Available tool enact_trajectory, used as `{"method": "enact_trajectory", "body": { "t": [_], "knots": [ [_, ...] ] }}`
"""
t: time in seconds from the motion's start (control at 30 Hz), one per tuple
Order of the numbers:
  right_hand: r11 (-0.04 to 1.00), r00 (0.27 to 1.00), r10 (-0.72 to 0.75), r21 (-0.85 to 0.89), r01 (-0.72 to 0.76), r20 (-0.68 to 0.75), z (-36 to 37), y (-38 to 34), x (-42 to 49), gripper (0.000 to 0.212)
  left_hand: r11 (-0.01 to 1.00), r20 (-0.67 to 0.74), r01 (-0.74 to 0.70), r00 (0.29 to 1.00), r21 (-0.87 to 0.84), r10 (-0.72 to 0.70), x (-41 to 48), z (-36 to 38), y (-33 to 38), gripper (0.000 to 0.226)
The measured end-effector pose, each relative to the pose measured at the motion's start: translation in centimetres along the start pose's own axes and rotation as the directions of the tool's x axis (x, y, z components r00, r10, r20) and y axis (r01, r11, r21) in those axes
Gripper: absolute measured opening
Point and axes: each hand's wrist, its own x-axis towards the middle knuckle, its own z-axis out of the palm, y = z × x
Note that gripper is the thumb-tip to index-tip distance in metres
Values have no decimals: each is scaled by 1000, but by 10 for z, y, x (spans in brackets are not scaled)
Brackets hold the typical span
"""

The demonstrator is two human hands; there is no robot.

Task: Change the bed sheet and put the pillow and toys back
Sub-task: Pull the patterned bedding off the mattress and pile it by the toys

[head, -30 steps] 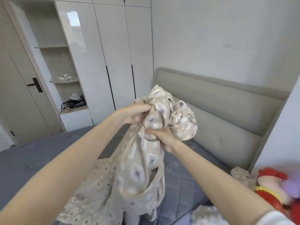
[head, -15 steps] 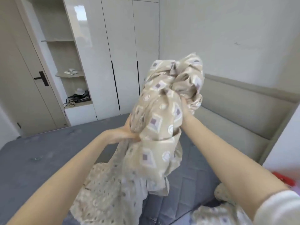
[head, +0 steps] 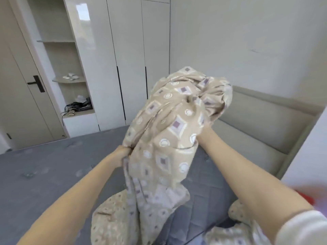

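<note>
Far left: closed door (head: 21,103) with black handle (head: 37,84). Next, open shelves (head: 69,80), cables (head: 79,106) and clutter on the lowest one, then glossy wardrobe doors (head: 131,59). Below all that, bare grey quilted mattress (head: 44,165). Left hand (head: 123,154) low at centre, fingers curled tight into the hanging part of the bed sheet (head: 169,138). Sheet beige with diamond and circle print, bunched into a lump held up above the mattress, tail trailing down onto it. Right hand (head: 201,136) higher, pushed into the lump from the right; fingers buried in cloth, grip impossible to tell. Behind, padded beige headboard (head: 256,124) against the wall. Bottom right: white sleeve (head: 304,230), plus red blur (head: 307,197) at the edge, unidentifiable.
</note>
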Motion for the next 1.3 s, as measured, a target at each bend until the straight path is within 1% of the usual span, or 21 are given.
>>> {"method": "enact_trajectory", "body": {
  "t": [0.03, 0.1, 0.13, 0.2, 0.27, 0.33, 0.43, 0.5, 0.63, 0.67, 0.73, 0.8, 0.83, 0.9, 0.97, 1.03, 1.1, 1.13, 1.2, 1.23, 1.3],
  "knots": [
    [1000, 999, 15, -11, -16, -35, -3, 1, 4, 52, 999, -39, -12, 999, -35, 11, 1, -11, 10, 25],
    [996, 993, 75, 48, -71, -96, -13, 1, 10, 39, 994, -98, -71, 993, -78, 63, 0, -29, 35, 16],
    [994, 982, 96, 68, -86, -163, -18, 2, 14, 36, 989, -106, -97, 991, -109, 85, 1, -36, 51, 12],
    [991, 967, 124, 84, -108, -224, -24, 10, 16, 32, 967, -95, -172, 983, -186, 156, 0, -41, 88, 17],
    [987, 957, 156, 7, -159, -245, -25, 21, 16, 29, 948, -67, -250, 968, -197, 242, -5, -31, 124, 13],
    [973, 955, 196, -78, -218, -224, -17, 29, 15, 26, 936, 13, -332, 942, -116, 335, -13, -5, 148, 14],
    [907, 953, 228, -313, -282, -197, -7, 34, 14, 20, 884, 134, -458, 885, 93, 445, -23, 33, 158, 27],
    [841, 954, 262, -450, -300, -145, -8, 27, 10, 21, 839, 132, -496, 869, 225, 478, -26, 40, 156, 24],
    [730, 917, 398, -600, -327, -16, -11, 10, 1, 17, 806, 125, -499, 865, 319, 486, -21, 35, 140, 23],
    [710, 904, 428, -625, -324, 18, -8, 9, -2, 23, 799, 141, -498, 866, 338, 480, -22, 37, 136, 26],
    [674, 898, 437, -679, -292, 48, -4, 12, -1, 51, 781, 174, -505, 862, 367, 475, -24, 44, 127, 35],
    [637, 908, 419, -720, -277, 22, -3, 19, 2, 77, 785, 184, -510, 860, 352, 476, -22, 49, 120, 39],
    [628, 915, 403, -730, -269, 10, -4, 22, 2, 81, 797, 200, -512, 859, 320, 471, -20, 50, 118, 38],
    [658, 937, 348, -709, -253, -12, -6, 28, 1, 82, 824, 243, -494, 866, 277, 438, -22, 50, 118, 29],
    [712, 971, 231, -671, -207, -54, -11, 34, 2, 89, 873, 278, -436, 886, 220, 372, -28, 52, 121, 6],
    [784, 991, 67, -608, -124, -115, -18, 42, 5, 86, 912, 336, -384, 886, 147, 319, -35, 56, 126, 15],
    [864, 983, -57, -502, -38, -172, -21, 47, 8, 73, 923, 391, -379, 862, 72, 323, -42, 63, 130, 4],
    [896, 978, -89, -443, -4, -189, -21, 45, 8, 66, 920, 409, -389, 846, 37, 341, -44, 67, 133, 13],
    [946, 973, -118, -321, 49, -198, -20, 36, 9, 56, 907, 449, -419, 805, -33, 388, -50, 79, 139, 21],
    [962, 978, -113, -264, 63, -176, -20, 28, 8, 51, 893, 470, -446, 776, -61, 420, -53, 87, 144, 24],
    [976, 994, -77, -209, 59, -78, -19, 9, 1, 32, 870, 504, -487, 733, -80, 457, -57, 104, 155, 25]
  ]
}}
